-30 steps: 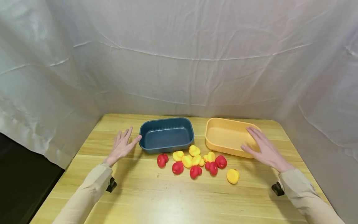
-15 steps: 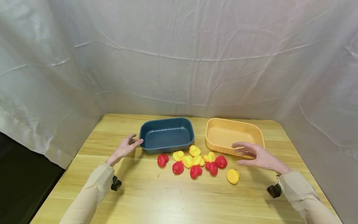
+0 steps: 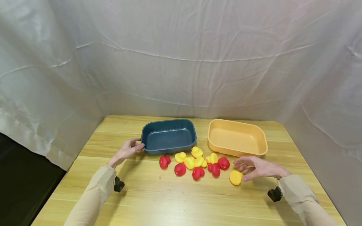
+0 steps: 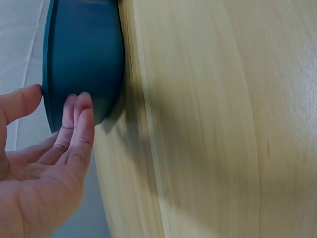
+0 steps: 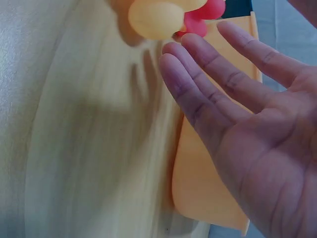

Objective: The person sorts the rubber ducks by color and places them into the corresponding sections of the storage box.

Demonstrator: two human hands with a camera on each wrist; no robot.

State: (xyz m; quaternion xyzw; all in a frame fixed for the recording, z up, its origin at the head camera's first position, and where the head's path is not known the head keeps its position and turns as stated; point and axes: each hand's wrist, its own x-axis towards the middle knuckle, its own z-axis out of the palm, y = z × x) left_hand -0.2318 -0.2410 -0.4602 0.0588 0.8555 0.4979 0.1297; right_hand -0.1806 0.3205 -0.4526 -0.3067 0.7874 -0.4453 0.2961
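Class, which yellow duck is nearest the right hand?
The yellow duck farthest right, lying apart beside the right hand; the other yellow ducks cluster together farther left.

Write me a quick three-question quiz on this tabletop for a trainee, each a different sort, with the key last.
1. Count: how many red, rounded, duck-shaped toys lie on the light wood-grain table?

2. True or false: no toy lies inside the dark blue, rounded-rectangular, plastic-looking tray or the light orange, rounded-rectangular, plastic-looking tray.

3. Multiple choice: which of these is nearest the person's right grip?
A. The dark blue tray
B. The yellow, rounded, duck-shaped toy set apart from the group
C. The leftmost red toy

Key: 1. Five. 2. True. 3. B.
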